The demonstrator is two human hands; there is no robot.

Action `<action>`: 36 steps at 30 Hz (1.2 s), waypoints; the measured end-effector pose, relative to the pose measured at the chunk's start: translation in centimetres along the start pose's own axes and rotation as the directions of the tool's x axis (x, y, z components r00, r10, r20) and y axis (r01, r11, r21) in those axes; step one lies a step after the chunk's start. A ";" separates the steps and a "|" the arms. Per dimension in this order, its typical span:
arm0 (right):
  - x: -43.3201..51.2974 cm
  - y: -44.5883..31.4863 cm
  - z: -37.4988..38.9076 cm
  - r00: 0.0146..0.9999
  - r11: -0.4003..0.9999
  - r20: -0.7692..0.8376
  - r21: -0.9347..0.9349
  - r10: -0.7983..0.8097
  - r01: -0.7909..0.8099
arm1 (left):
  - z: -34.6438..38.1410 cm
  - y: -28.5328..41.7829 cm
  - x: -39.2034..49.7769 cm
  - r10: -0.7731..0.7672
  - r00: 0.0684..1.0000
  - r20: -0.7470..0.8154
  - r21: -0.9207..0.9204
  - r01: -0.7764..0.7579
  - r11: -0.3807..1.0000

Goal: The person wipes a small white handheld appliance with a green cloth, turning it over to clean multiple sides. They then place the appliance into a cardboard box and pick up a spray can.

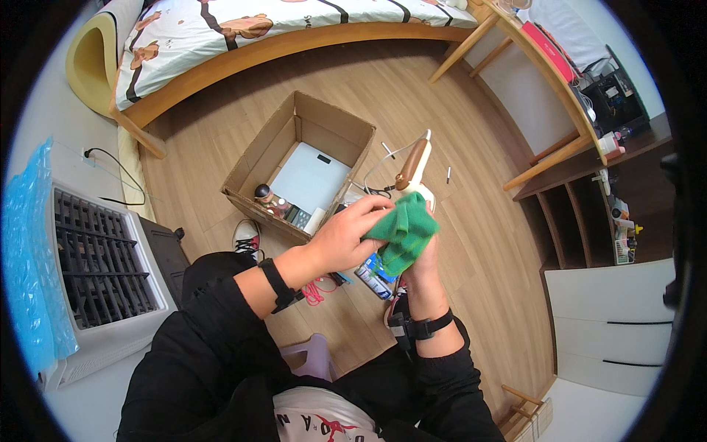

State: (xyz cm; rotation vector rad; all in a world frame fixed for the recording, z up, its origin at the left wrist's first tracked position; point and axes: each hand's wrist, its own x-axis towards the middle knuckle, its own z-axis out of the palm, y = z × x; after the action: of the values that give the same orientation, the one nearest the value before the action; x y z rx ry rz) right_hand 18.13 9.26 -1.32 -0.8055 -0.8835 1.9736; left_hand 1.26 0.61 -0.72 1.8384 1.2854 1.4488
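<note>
A green cloth (406, 235) is pinched in the fingers of my left hand (351, 229). It drapes over my right hand (424, 257) and hides most of those fingers. My right hand grips a brown and cream corded appliance (414, 168), which looks like a hair dryer. Its handle points away from me, and a pale cord leaves the handle's far end. The cloth covers the near part of its body. Just left of my hands, an open cardboard box (251, 160) holds a flat pale-blue panel (309, 174), a small figurine (266, 196) and a calculator (301, 217).
Beneath my hands lie a spray can (375, 283) and a pink cord (314, 293). Two thin white sticks, one the right stick (448, 175), lie on the wooden floor (486, 232). A bed (309, 38) stands beyond, a desk (558, 83) at far right, an air cooler (105, 259) at left.
</note>
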 end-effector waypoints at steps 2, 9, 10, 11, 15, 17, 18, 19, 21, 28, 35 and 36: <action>-0.2 0.9 0.2 0.995 0.989 0.020 -0.105 -0.100 0.101 | 0.0 -0.6 0.1 -0.068 0.998 -0.016 -0.091 0.066 0.994; -0.1 1.8 -0.7 0.992 0.973 0.014 -0.189 -0.129 0.129 | -0.3 -0.6 0.2 -0.075 0.996 -0.042 -0.091 0.071 0.993; -0.1 1.6 -0.8 0.992 0.977 -0.010 -0.176 -0.128 0.124 | -0.5 -0.4 0.2 -0.025 1.000 -0.015 -0.029 0.024 0.999; 0.1 1.3 -0.8 0.997 0.991 -0.026 -0.119 -0.069 0.066 | -0.7 -0.2 0.3 0.023 1.000 0.016 0.031 -0.024 0.999; 0.0 -0.8 -0.9 0.972 0.963 0.066 0.137 0.224 -0.232 | -0.9 0.7 0.4 0.225 0.968 0.109 0.185 -0.242 0.952; -0.5 -0.8 -0.5 0.974 0.966 0.158 0.176 0.162 -0.189 | -1.0 0.9 0.5 0.234 0.966 0.106 0.215 -0.252 0.944; -0.6 -0.7 -0.3 0.978 0.971 0.145 0.161 0.152 -0.175 | -1.0 0.9 0.5 0.228 0.968 0.101 0.238 -0.246 0.939; -0.5 -0.5 -0.2 0.989 0.983 0.020 0.111 0.145 -0.146 | -1.0 0.9 0.5 0.223 0.970 0.097 0.261 -0.241 0.935; 0.0 0.3 0.2 0.980 0.993 -0.163 0.042 0.116 -0.110 | -0.8 0.8 0.5 0.140 0.989 0.045 0.270 -0.147 0.952; 0.0 1.0 0.9 0.996 0.992 -0.063 -0.117 -0.060 0.053 | -0.3 -0.3 0.3 -0.110 0.989 -0.094 0.020 0.112 0.993; 0.1 -0.1 0.5 0.999 0.999 -0.013 0.024 -0.033 0.033 | 0.0 -0.1 -0.1 -0.114 0.993 -0.022 -0.054 0.112 0.992; 0.3 -0.1 0.4 0.998 0.999 -0.055 0.005 -0.037 0.038 | 0.0 -0.1 -0.2 -0.107 0.994 -0.013 -0.058 0.106 0.993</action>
State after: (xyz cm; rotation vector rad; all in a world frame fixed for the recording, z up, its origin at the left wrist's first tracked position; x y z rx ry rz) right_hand 17.73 9.47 -1.11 -0.8299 -0.8545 1.9119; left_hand 1.27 0.49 -0.87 1.6985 1.3151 1.4311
